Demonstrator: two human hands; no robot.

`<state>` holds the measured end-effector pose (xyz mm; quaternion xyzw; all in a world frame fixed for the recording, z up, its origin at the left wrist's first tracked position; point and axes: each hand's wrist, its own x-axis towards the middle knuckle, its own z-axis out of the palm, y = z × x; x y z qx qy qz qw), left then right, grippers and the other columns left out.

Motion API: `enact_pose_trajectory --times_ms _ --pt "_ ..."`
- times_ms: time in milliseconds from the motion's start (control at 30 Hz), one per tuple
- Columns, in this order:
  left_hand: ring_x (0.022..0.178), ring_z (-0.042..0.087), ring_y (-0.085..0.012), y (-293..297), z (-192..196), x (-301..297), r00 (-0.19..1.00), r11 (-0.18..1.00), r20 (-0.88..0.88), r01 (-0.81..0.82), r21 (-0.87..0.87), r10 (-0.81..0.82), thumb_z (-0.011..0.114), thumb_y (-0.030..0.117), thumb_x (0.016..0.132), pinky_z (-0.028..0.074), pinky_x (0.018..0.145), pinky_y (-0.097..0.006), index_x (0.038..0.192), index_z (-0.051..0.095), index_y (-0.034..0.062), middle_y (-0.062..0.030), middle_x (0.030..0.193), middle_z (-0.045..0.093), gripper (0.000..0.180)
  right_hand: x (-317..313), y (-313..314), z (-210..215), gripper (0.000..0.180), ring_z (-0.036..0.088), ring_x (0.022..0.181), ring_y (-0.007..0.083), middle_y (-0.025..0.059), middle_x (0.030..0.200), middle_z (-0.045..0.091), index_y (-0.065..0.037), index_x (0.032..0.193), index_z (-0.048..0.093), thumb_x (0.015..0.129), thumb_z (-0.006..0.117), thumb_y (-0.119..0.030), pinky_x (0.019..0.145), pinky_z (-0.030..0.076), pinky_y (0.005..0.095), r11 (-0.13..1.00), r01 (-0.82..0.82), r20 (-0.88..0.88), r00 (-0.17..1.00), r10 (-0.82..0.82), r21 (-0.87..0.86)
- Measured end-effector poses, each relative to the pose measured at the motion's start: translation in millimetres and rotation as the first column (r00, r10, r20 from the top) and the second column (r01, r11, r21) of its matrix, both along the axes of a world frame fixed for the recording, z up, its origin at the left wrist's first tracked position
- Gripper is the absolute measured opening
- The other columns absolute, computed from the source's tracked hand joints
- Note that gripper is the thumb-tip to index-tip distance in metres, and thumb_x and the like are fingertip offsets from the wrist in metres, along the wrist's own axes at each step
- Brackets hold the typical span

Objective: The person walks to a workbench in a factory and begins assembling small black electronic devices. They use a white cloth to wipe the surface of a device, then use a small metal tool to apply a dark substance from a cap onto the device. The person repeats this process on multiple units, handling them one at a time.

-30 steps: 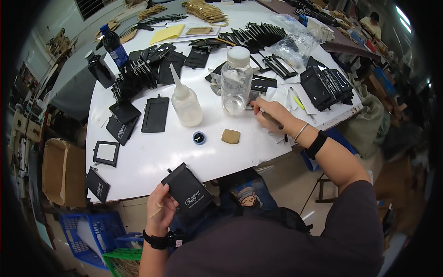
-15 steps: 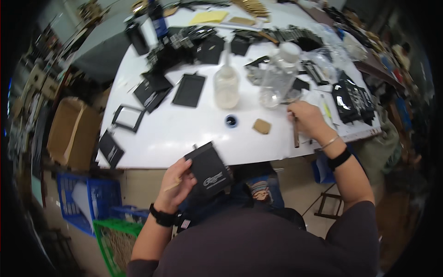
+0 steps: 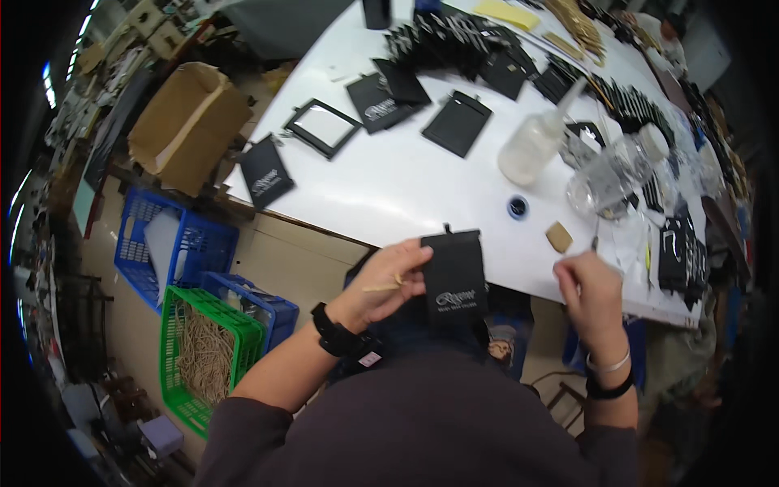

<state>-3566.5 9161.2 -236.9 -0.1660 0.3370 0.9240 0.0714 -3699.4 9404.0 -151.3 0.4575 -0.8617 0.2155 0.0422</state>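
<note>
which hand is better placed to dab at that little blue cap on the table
Right. The right hand holds a thin stick near the blue cap; the left hand grips the black pouch.

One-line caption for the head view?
Left hand holds a flat black rectangular pouch at the white table edge; right hand raised beside it.

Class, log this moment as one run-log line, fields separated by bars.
left hand: holds black pouch, thin stick | right hand: closed on thin tool | white table: squeeze bottle, blue cap

Head-worn fisheye, steeply down, close
</note>
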Motion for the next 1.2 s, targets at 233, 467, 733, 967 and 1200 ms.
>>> enact_pose_trajectory --times_ms 233,467,733,967,1200 --pt "0.097 0.059 -0.0163 -11 26 15 0.999 0.991 -0.004 0.037 0.13 -0.037 0.044 0.016 0.094 0.048 0.086 -0.032 0.112 0.049 -0.0001 -0.0083 0.108 0.058 0.025 47 -35 6 0.02 0.058 0.064 0.0147 0.0098 0.076 0.061 0.002 0.098 0.057 0.084 0.059 -0.011 0.058 0.046 0.0257 0.994 0.071 0.736 0.668 -0.111 0.085" --pt "0.092 0.06 -0.0151 -49 59 41 0.998 0.996 0.043 -0.053 0.065 0.051 0.044 0.015 0.094 0.049 0.083 -0.031 0.106 0.05 0.0005 -0.008 0.103 0.059 0.02 60 -74 10 0.024 0.052 0.056 0.0059 0.003 0.07 0.059 0.001 0.101 0.055 0.091 0.053 -0.02 0.054 0.044 0.0191 0.982 -0.136 0.992 0.032 -0.125 0.128" --pt "0.105 0.055 -0.0254 -90 79 39 0.991 0.993 -0.099 -0.085 0.078 0.093 0.033 0.028 0.098 0.045 0.091 -0.037 0.125 0.04 -0.0034 -0.018 0.118 0.052 0.042 51 -126 44 0.019 0.047 0.051 0.0065 0.002 0.066 0.054 0.001 0.091 0.055 0.091 0.052 -0.017 0.049 0.04 0.0201 0.99 0.118 0.976 -0.194 0.097 -0.075" --pt "0.118 0.046 -0.0353 -102 41 77 0.992 0.993 -0.052 -0.112 0.033 0.114 0.032 0.031 0.097 0.041 0.096 -0.043 0.132 0.032 -0.0039 -0.0252 0.129 0.043 0.05 14 -269 47 0.02 0.046 0.055 0.0078 -0.0009 0.066 0.051 -0.002 0.089 0.055 0.091 0.053 -0.021 0.05 0.04 0.0242 0.92 0.301 0.926 -0.201 0.32 -0.253" --pt "0.112 0.051 -0.0347 -93 22 88 0.997 0.996 0.024 -0.069 -0.061 0.07 0.04 0.02 0.095 0.045 0.093 -0.043 0.124 0.041 -0.0057 -0.0263 0.121 0.049 0.038 -40 -398 -19 0.017 0.051 0.057 0.0137 0.0049 0.072 0.053 -0.002 0.083 0.051 0.092 0.046 -0.015 0.05 0.048 0.0288 0.864 0.477 0.947 -0.173 0.272 -0.162"
